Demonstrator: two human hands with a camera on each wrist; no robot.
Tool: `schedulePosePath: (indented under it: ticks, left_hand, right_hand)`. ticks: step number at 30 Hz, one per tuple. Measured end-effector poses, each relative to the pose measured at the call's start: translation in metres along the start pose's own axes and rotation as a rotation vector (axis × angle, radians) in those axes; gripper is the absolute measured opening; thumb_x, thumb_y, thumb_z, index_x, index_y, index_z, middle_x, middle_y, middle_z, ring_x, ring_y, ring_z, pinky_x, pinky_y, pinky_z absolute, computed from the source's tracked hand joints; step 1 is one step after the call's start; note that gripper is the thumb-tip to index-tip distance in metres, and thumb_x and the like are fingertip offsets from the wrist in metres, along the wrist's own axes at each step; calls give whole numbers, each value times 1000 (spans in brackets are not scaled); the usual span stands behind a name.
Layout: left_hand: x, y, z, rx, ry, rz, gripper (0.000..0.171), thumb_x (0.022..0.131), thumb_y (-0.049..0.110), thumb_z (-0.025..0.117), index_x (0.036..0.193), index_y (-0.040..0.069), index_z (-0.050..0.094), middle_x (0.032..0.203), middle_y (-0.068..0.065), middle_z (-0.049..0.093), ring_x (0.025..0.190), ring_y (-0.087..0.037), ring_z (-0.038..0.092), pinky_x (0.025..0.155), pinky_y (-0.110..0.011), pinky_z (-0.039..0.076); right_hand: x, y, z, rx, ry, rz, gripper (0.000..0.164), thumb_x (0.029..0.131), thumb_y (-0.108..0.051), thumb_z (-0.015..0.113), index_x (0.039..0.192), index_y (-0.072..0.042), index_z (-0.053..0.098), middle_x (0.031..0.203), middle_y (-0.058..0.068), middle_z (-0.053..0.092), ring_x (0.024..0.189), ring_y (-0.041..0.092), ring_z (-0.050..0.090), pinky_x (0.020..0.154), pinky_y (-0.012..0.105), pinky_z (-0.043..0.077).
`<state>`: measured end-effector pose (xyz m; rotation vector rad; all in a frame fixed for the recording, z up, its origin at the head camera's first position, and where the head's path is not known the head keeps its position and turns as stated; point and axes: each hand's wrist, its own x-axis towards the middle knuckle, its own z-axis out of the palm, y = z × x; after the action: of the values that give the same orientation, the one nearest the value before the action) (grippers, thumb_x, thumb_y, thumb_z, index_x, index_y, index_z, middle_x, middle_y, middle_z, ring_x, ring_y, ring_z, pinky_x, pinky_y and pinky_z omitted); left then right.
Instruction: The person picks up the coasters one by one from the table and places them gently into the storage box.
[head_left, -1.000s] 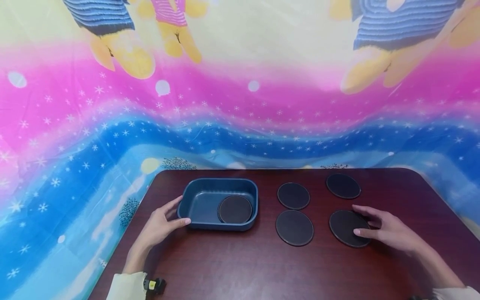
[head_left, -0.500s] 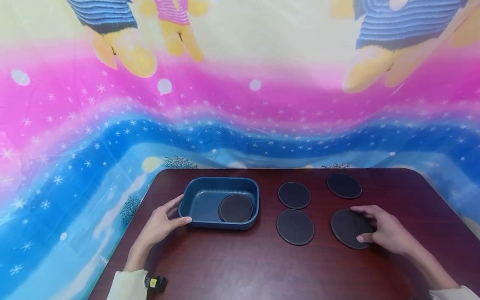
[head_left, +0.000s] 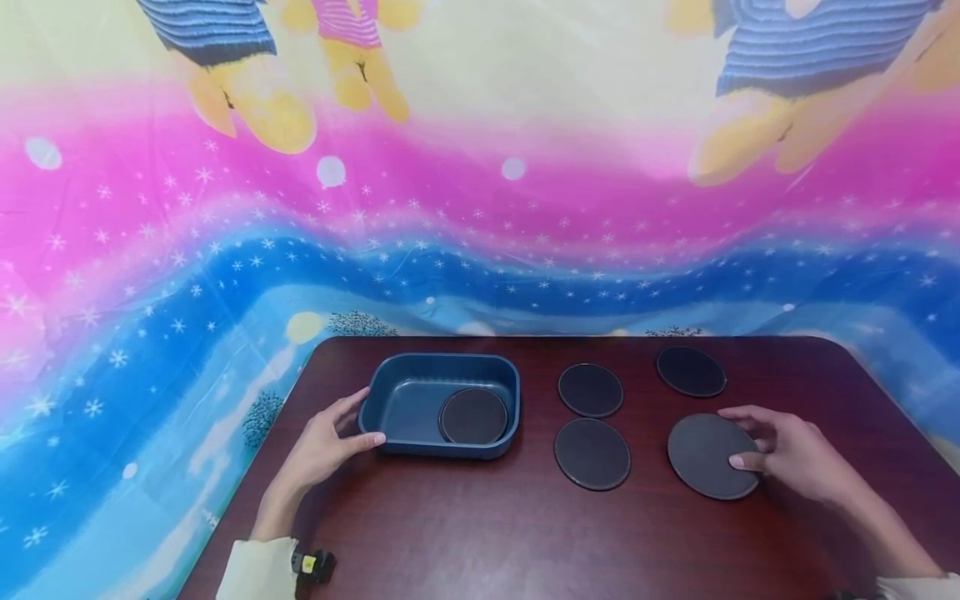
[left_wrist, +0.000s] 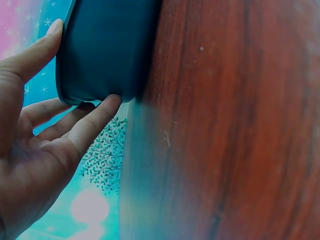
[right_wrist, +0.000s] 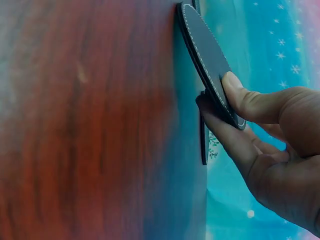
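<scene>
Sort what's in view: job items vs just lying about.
In the job:
tray, left hand on it
held disc, in right hand
disc in tray
probably three loose discs

Just around:
patterned cloth
black device by left sleeve
table

Left hand [head_left: 322, 450] holding thumb and fingers spread apart; right hand [head_left: 793, 454] pinching, thumb opposing fingers; forearms [head_left: 276, 507] angling inward.

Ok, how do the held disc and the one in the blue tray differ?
The held disc is pinched by the right hand; no hand touches the tray disc. The held disc is outside the blue tray; the tray disc sits inside. The held disc looks greyer, the tray disc darker. Both are round.
</scene>
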<state>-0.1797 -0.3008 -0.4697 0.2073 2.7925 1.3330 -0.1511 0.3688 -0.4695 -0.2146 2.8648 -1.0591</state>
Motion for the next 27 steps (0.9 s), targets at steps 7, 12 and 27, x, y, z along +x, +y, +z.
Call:
schedulePosePath:
  ticks: [7,12,27]
  left_hand:
    - [0,0,1,4,9,4,88,95,38,84,167,14,40,165,-24,48,149,-47,52,109,-58,56]
    - [-1,-1,0,-5,12,9,88,94,38,85,167,15,41,163,-24,51,148,-47,53,109,-57,57]
    - [0,-1,0,-21,1,-3,90,94,38,85,168,15,40,163,-24,50,148,-46,53,108,-55,57]
  right_hand:
    - [3,4,0,265,-50,-1,62,99,-8,77,153,7,49,125,26,72,92,5,78,71,34,66]
    - [8,3,2,427,-83,49,61,103,-9,72,157,4,46,120,-5,75,97,9,79,78,35,67]
    - [17,-12,7,715,-119,100,53,104,-4,69,151,-25,58,116,-16,76,101,12,80,85,31,66]
